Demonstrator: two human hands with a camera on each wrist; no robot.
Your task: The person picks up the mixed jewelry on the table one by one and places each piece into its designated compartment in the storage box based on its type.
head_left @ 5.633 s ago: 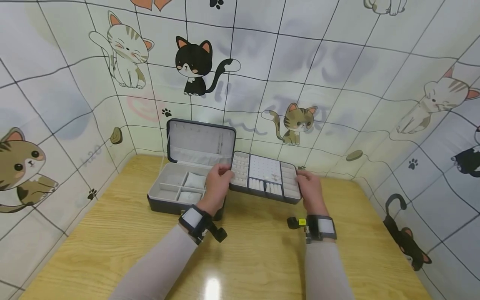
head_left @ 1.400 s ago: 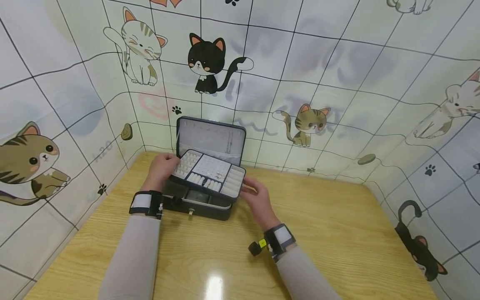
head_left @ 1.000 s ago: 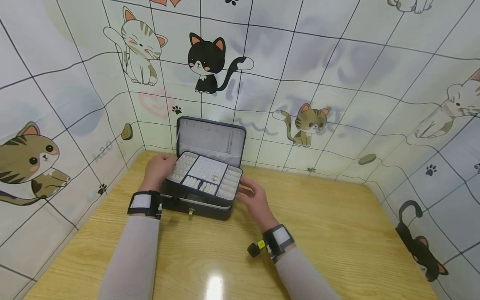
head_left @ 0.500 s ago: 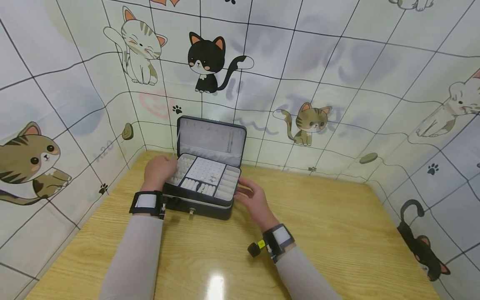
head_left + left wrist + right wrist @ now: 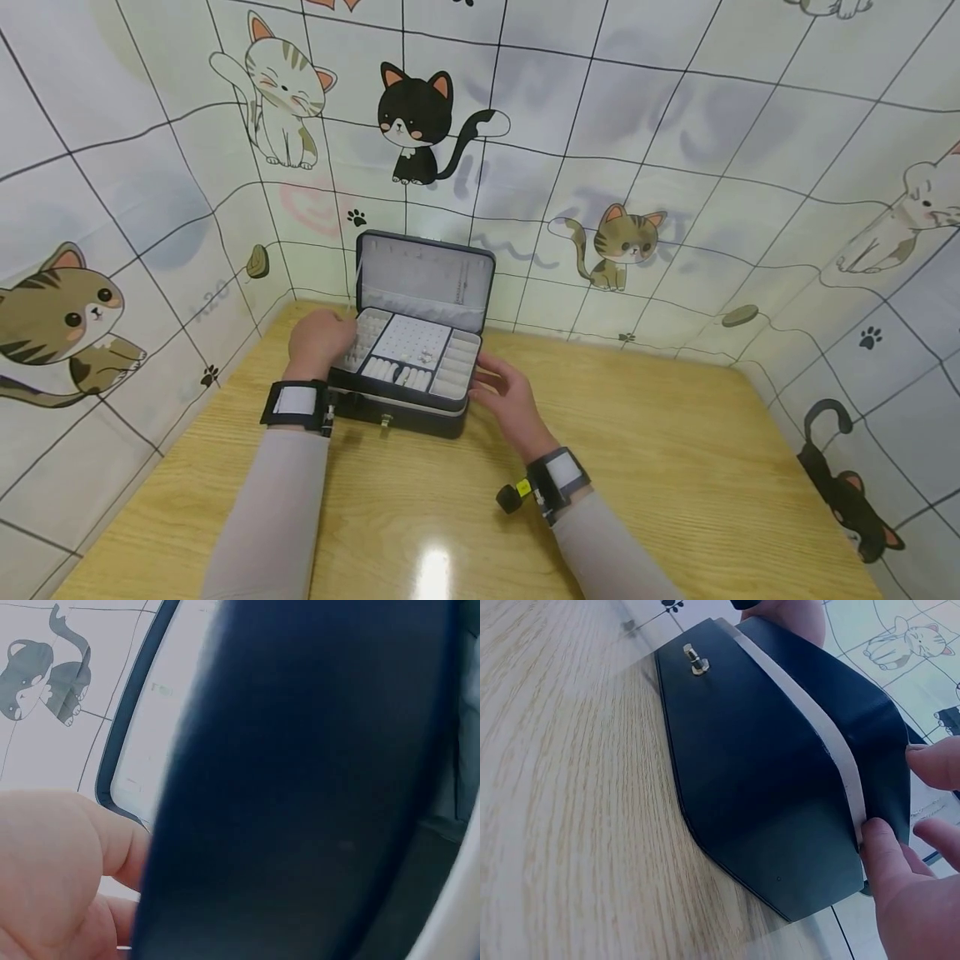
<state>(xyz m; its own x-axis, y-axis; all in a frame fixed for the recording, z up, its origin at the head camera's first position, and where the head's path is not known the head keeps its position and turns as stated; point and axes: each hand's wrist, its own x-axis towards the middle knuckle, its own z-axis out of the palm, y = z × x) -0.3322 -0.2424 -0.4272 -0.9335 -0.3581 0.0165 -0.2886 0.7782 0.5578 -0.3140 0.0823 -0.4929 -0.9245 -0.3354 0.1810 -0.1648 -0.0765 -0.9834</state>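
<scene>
A dark jewelry box (image 5: 423, 420) stands on the table, its lid (image 5: 420, 279) raised at the back. Over the base lies a dark-walled jewelry tray (image 5: 397, 389) with white compartments, a dotted panel and ring rolls. My left hand (image 5: 318, 342) grips the tray's left end; its dark wall (image 5: 300, 787) fills much of the left wrist view. At the right end, my right hand (image 5: 513, 404) holds the tray between thumb and fingers. In the right wrist view, one fingertip (image 5: 877, 832) is at the base's pale inner rim (image 5: 817, 720), just below the tray. The box's inside is hidden.
A gold clasp (image 5: 386, 421) sits on the box front. A fine chain (image 5: 461, 287) hangs inside the lid, and small earrings (image 5: 427, 356) sit on the tray's panel. Behind the wooden table (image 5: 637, 467) rises a cat-printed wall covering (image 5: 540, 108).
Both hands have carried the tray left from beside the box to above its base, then lowered it. Over the last half second it has barely moved.
</scene>
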